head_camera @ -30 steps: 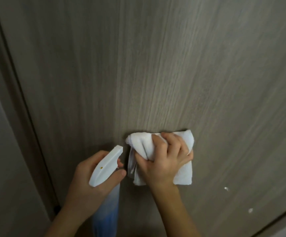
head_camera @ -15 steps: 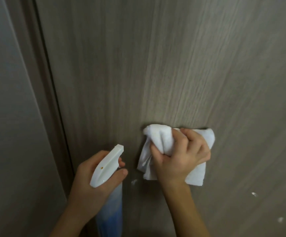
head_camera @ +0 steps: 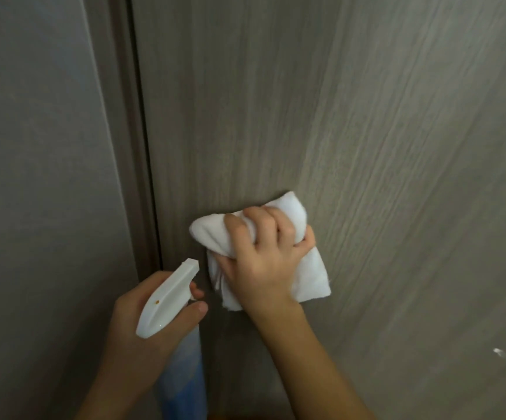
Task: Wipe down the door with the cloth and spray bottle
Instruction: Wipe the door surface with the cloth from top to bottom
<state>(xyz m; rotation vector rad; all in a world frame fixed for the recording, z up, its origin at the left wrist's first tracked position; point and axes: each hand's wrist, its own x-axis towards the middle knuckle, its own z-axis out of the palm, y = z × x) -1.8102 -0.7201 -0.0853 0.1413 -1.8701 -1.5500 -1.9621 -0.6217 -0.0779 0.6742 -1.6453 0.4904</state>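
A grey-brown wood-grain door [head_camera: 367, 131] fills most of the view. My right hand [head_camera: 264, 253] grips a bunched white cloth [head_camera: 312, 277] and presses it against the door at lower centre. My left hand [head_camera: 142, 325] holds a spray bottle [head_camera: 167, 301] with a white trigger head and a blue body, just left of the cloth. Its nozzle points up toward the door's left edge. My fingers curl round the bottle's neck.
The door's left edge meets a dark gap and the frame [head_camera: 124, 147], with a plain grey wall [head_camera: 33, 177] beyond it. A small white speck [head_camera: 498, 352] sits on the door at lower right.
The view has shifted right, so the frame and wall now take up more of the left side. My right hand has turned the cloth and slid it left toward the door's edge.
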